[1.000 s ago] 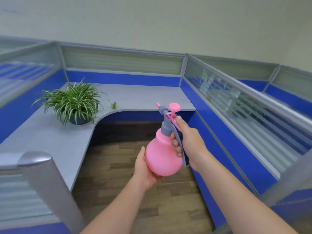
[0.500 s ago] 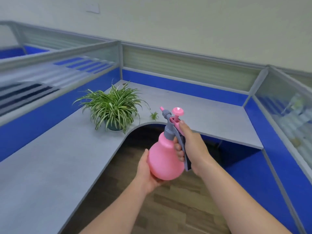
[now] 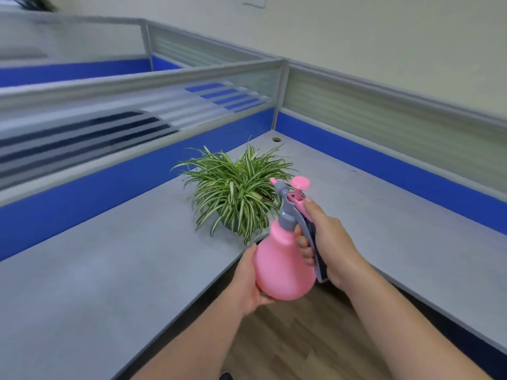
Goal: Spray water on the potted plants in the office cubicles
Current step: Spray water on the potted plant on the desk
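Observation:
A pink spray bottle [image 3: 282, 267] with a grey head and pink pump knob is held over the inner curve of the desk. My right hand [image 3: 326, 239] grips its grey handle, thumb resting on the pink trigger. My left hand [image 3: 247, 283] cups the bottle's round base from below and the left. The nozzle points at a spider plant [image 3: 236, 190] with striped green-and-white leaves, standing just beyond the bottle. Leaves and the bottle mostly hide the plant's dark pot.
The grey L-shaped desk [image 3: 109, 270] wraps around a wooden floor [image 3: 296, 338]. Blue and frosted-glass partitions [image 3: 137, 111] enclose the desk on the left and at the back. A cable hole [image 3: 276, 139] sits near the far corner.
The view has swung left and moved closer to the plant. The bottle now sits right in front of the plant, with both hands holding it as before.

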### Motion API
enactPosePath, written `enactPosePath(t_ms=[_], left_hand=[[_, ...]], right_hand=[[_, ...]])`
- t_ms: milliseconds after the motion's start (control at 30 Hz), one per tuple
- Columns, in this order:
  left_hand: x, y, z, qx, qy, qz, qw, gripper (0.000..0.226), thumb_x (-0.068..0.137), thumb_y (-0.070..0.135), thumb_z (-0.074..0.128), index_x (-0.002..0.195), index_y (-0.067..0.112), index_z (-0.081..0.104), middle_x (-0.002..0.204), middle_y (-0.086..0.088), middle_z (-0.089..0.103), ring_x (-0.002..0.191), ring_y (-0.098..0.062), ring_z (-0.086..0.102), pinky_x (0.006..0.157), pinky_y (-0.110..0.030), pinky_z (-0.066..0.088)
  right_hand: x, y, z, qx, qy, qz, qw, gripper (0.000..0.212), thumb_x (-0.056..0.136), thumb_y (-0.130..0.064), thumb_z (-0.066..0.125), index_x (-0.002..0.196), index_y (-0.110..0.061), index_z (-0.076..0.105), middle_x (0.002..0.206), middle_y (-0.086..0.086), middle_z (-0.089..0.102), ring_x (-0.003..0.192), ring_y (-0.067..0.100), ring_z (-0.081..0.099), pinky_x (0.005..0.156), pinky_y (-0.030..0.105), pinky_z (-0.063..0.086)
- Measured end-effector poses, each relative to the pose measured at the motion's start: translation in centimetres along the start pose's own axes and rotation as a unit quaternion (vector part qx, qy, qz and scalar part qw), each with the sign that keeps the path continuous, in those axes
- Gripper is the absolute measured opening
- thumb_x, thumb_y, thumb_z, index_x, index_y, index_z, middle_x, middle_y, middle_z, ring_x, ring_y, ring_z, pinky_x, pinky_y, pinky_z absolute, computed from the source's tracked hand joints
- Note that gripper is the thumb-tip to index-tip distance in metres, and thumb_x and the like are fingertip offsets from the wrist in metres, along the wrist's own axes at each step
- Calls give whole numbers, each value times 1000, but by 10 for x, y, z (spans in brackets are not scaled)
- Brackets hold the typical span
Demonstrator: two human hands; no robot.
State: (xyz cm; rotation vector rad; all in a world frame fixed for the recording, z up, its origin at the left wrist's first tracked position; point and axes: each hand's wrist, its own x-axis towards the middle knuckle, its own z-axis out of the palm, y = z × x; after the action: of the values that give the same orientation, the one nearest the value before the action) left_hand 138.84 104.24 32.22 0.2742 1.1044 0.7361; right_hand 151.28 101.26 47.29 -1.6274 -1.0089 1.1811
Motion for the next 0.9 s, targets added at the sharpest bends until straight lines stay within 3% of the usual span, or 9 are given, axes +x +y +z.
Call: enactPosePath(t_ms=[200,300,433,500,600,733,900], left_hand=[[65,39,-3,40,-22,-17,999,66,93,78,40,132,31,66,126,-10,76,117,-33,70,98,-62,58],[80,53,-3,39,-36,-46,998,62,93,76,43,130,32,66,124,-7,76,113,-31,72,79,-53,65],[101,68,-1,33,-38,-75,996,57,95,71,44,128,31,67,123,-8,77,111,-31,72,68,-50,66],[110,68,-2,26,-44,-84,995,55,95,69,44,127,31,67,118,-7,80,109,-30,73,66,-47,66],[122,68,-2,16,-55,-94,994,52,96,67,45,123,30,70,104,-3,84,105,-27,76,65,-45,66],[128,67,1,7,-65,-102,993,50,96,62,46,125,29,69,118,-8,80,109,-30,74,74,-53,66],[130,63,7,-7,-65,-118,991,52,96,60,47,129,25,66,128,-13,73,114,-35,70,74,-54,66]], right_hand=[[88,-7,20,-53,-23,39,998,69,87,-78,48,62,-16,66,53,1,56,43,17,47,44,27,41],[121,-17,25,-64,-59,63,994,65,89,-74,50,63,-17,65,54,1,56,43,15,47,44,27,40],[162,-27,34,-61,-112,111,986,58,71,-72,57,68,-14,64,54,1,54,40,15,45,41,27,39],[177,-27,36,-67,-127,131,981,56,70,-67,55,69,-13,66,54,2,54,40,16,46,41,27,40],[195,-27,40,-84,-131,145,977,53,78,-62,54,68,-12,68,54,3,54,39,16,46,40,26,40],[208,-29,43,-85,-142,154,974,53,95,-54,51,69,-10,68,53,3,55,38,15,46,37,25,40],[217,-31,45,-103,-149,168,969,52,99,-51,51,70,-10,66,53,3,54,38,14,46,37,23,39]])
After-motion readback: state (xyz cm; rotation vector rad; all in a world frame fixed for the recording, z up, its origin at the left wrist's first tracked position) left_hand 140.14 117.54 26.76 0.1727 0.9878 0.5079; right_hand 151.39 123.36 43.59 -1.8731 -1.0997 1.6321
